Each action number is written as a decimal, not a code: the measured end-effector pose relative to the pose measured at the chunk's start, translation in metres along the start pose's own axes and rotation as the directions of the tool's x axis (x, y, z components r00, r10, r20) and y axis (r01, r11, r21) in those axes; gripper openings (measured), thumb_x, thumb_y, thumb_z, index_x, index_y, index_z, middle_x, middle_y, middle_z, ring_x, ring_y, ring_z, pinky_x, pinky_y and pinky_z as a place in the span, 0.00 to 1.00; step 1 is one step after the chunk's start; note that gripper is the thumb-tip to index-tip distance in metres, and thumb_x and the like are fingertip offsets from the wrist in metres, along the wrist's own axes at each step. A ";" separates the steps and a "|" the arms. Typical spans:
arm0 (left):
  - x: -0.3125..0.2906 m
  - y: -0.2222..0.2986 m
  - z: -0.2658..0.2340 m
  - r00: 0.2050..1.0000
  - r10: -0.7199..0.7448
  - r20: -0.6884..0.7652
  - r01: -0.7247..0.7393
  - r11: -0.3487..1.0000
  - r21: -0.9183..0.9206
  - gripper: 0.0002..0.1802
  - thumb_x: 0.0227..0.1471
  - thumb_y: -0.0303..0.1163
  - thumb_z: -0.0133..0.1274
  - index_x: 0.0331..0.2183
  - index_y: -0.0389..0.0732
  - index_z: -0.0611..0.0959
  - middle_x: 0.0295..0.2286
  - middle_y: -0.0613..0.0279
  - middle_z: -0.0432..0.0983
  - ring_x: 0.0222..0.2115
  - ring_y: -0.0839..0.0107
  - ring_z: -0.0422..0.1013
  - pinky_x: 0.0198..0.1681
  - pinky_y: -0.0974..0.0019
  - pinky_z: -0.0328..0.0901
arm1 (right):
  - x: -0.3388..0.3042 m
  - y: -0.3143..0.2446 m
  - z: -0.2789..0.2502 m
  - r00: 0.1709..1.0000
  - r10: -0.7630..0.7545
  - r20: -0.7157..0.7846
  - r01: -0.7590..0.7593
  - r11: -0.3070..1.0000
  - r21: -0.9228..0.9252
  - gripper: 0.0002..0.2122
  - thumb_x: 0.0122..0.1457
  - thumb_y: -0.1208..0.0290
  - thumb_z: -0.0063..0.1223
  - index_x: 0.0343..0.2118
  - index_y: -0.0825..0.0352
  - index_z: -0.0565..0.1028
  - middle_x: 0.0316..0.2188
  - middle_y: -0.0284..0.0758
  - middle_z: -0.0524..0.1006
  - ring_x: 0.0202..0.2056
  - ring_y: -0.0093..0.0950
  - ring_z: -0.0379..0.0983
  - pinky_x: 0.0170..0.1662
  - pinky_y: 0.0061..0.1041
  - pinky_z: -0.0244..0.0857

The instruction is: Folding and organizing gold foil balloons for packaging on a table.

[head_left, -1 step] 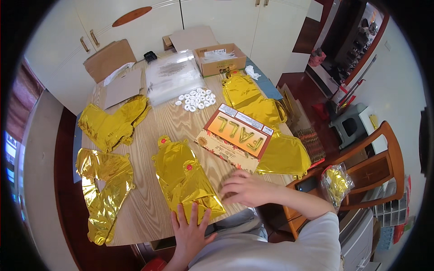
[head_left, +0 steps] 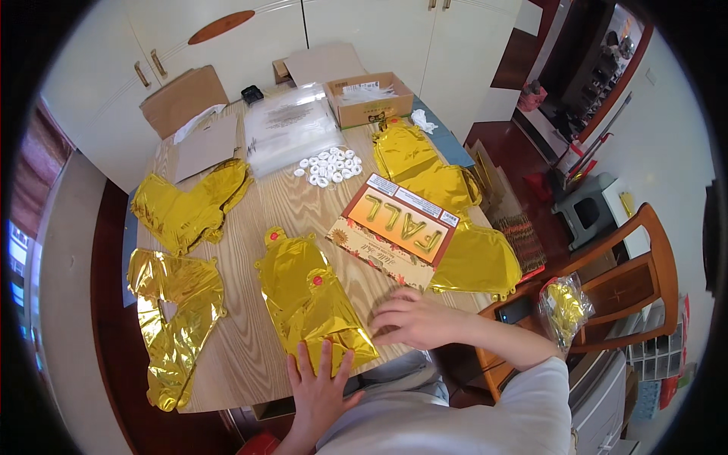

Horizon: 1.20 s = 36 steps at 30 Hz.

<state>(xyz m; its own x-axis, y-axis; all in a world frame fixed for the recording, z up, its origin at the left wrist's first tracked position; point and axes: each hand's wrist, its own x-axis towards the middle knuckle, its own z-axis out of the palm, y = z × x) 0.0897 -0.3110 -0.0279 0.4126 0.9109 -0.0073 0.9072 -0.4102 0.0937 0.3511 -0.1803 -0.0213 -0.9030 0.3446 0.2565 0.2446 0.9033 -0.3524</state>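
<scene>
A flat pile of gold foil balloons (head_left: 307, 292) lies on the wooden table (head_left: 250, 356) near its front edge. My left hand (head_left: 317, 383) lies flat, fingers spread, on the near end of that pile. My right hand (head_left: 413, 318) rests palm down on the table just right of the pile, fingers loosely curled, close to a printed orange card pack (head_left: 394, 227). Neither hand grips anything.
More gold foil balloons lie at the left (head_left: 186, 205), front left (head_left: 171, 318) and right (head_left: 447, 220). Small white discs (head_left: 326, 165), clear plastic bags (head_left: 288, 129) and cardboard boxes (head_left: 368, 98) sit at the back. A wooden chair (head_left: 629, 296) with a bagged gold item (head_left: 565, 307) stands right.
</scene>
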 end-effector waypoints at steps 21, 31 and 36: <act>0.001 0.001 0.000 1.000 0.012 0.008 -0.012 1.000 0.014 0.50 0.35 0.60 0.65 0.59 0.52 0.68 0.60 0.41 0.56 0.60 0.26 0.46 0.59 0.26 0.43 | 0.000 0.000 0.010 0.995 -0.095 -0.015 0.095 0.995 -0.001 0.17 0.49 0.68 0.56 0.45 0.60 0.75 0.48 0.30 0.73 0.54 0.30 0.65 0.55 0.37 0.56; 0.001 0.001 0.000 1.000 0.009 0.000 -0.009 1.000 0.017 0.50 0.35 0.59 0.65 0.58 0.52 0.68 0.59 0.41 0.57 0.60 0.26 0.47 0.59 0.26 0.44 | 0.016 0.005 0.008 0.995 -0.050 -0.088 0.025 0.962 -0.271 0.20 0.47 0.62 0.57 0.44 0.61 0.74 0.45 0.29 0.72 0.51 0.26 0.65 0.48 0.30 0.58; 0.001 0.001 0.000 1.000 0.010 -0.003 -0.010 1.000 0.013 0.50 0.35 0.59 0.65 0.59 0.52 0.68 0.59 0.41 0.57 0.60 0.26 0.47 0.59 0.26 0.44 | 0.021 0.002 0.005 0.990 -0.124 -0.075 0.112 0.984 -0.140 0.14 0.49 0.63 0.55 0.38 0.63 0.76 0.42 0.31 0.74 0.50 0.28 0.66 0.51 0.33 0.58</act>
<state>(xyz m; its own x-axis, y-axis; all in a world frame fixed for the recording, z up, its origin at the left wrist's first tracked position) 0.0911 -0.3101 -0.0281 0.4210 0.9071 -0.0032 0.9042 -0.4194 0.0804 0.3308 -0.1728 -0.0216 -0.8974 0.2485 0.3646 0.1887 0.9631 -0.1920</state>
